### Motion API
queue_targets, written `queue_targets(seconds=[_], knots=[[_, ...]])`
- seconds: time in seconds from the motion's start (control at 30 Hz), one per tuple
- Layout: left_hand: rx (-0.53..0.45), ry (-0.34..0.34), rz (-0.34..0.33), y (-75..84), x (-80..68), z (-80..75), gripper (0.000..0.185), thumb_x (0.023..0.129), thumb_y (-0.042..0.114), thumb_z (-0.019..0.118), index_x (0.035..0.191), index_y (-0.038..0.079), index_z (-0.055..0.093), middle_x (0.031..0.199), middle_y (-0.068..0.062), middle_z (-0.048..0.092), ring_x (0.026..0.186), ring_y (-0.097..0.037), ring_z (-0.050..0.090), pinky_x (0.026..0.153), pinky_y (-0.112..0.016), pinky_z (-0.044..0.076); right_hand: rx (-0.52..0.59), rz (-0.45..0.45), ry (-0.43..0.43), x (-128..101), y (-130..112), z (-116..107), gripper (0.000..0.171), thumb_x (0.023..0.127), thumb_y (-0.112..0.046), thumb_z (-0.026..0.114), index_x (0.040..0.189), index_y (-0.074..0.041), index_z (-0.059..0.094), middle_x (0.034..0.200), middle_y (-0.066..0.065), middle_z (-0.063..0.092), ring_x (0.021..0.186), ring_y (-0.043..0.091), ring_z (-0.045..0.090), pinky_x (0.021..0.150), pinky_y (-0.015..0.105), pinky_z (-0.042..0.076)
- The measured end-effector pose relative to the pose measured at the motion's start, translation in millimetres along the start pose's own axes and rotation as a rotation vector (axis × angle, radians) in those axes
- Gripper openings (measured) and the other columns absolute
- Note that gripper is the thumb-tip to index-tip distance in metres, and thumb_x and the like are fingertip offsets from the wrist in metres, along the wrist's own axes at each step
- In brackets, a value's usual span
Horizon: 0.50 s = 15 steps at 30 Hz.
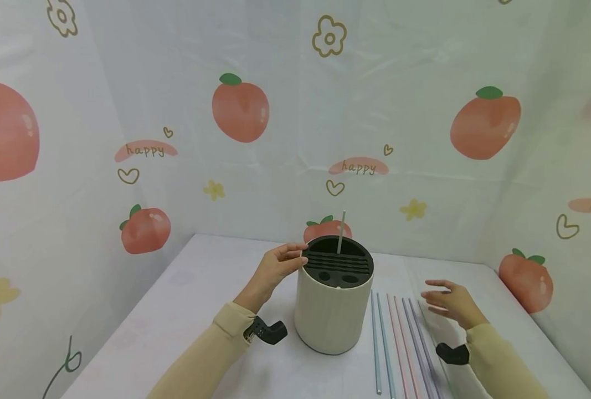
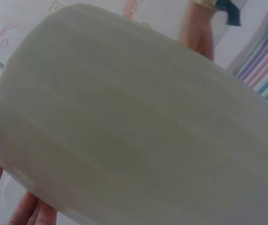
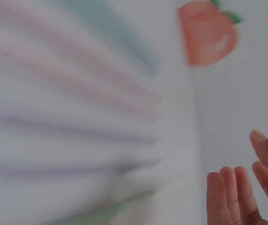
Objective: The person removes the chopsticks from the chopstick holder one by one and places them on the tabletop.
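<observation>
A cream, ribbed cylindrical holder [image 1: 329,316] stands upright on the table, its black top insert [image 1: 337,263] having slots and round holes. One pale green chopstick [image 1: 342,233] stands in its rear opening, leaning slightly. My left hand [image 1: 275,269] rests on the holder's left rim with fairly straight fingers; the left wrist view shows fingertips [image 2: 28,206] right along the holder's edge. My right hand [image 1: 450,302] is empty, fingers loosely bent, above the table right of a row of chopsticks. Closest to it lies a green chopstick [image 1: 436,343], partly hidden by the wrist camera.
Blue chopsticks [image 1: 376,343], pink chopsticks [image 1: 402,343] and purple chopsticks [image 1: 420,343] lie roughly parallel right of the holder. A white cloth covers the table [image 1: 195,288]. A fruit-printed curtain [image 1: 285,177] hangs behind and at both sides.
</observation>
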<state>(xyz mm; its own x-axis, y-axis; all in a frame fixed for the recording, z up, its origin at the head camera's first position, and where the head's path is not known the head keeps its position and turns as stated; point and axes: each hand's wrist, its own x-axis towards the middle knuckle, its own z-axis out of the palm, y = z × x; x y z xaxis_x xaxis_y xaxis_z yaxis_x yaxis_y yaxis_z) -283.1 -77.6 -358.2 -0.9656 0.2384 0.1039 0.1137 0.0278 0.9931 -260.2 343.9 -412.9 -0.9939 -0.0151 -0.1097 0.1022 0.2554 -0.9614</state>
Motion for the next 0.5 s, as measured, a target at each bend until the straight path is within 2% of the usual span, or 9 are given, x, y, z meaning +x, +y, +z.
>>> queue_targets(seconds=[0.1, 0.17, 0.37, 0.5], knots=[[0.005, 0.003, 0.003, 0.4, -0.5, -0.6, 0.038, 0.088, 0.018, 0.07, 0.125, 0.013, 0.065, 0.12, -0.011, 0.059, 0.115, -0.023, 0.056, 0.103, -0.043, 0.046, 0.139, -0.137, -0.049, 3.8, -32.4, 5.3, 0.027, 0.095, -0.008, 0.06, 0.121, -0.016, 0.058, 0.098, -0.009, 0.068, 0.091, 0.004, 0.067, 0.082, 0.026, 0.057], [0.005, 0.005, 0.003, 0.1, -0.4, -1.0, 0.038, 0.088, 0.019, 0.07, 0.125, 0.013, 0.065, 0.121, -0.011, 0.06, 0.115, -0.023, 0.056, 0.103, -0.043, 0.046, 0.23, -0.224, -0.08, 5.8, -57.1, 12.7, 0.026, 0.096, -0.006, 0.058, 0.114, -0.024, 0.059, 0.1, -0.008, 0.066, 0.093, 0.004, 0.066, 0.084, 0.024, 0.056], [-0.003, 0.0, 0.003, -0.8, 0.0, -0.8, 0.038, 0.088, 0.019, 0.07, 0.125, 0.014, 0.065, 0.121, -0.011, 0.059, 0.114, -0.023, 0.057, 0.103, -0.043, 0.046, 0.367, -0.444, -0.128, 5.6, -123.9, 49.5, 0.03, 0.095, 0.0, 0.056, 0.121, -0.015, 0.058, 0.106, 0.001, 0.062, 0.099, 0.01, 0.065, 0.088, 0.025, 0.054], [-0.006, -0.006, 0.008, -0.6, -0.6, 0.3, 0.038, 0.088, 0.018, 0.07, 0.126, 0.012, 0.064, 0.122, -0.013, 0.058, 0.116, -0.025, 0.055, 0.104, -0.044, 0.045, 0.388, -0.502, -0.162, 4.8, -148.3, 79.1, 0.03, 0.094, 0.002, 0.058, 0.12, -0.013, 0.059, 0.107, 0.003, 0.061, 0.101, 0.012, 0.065, 0.09, 0.027, 0.053]])
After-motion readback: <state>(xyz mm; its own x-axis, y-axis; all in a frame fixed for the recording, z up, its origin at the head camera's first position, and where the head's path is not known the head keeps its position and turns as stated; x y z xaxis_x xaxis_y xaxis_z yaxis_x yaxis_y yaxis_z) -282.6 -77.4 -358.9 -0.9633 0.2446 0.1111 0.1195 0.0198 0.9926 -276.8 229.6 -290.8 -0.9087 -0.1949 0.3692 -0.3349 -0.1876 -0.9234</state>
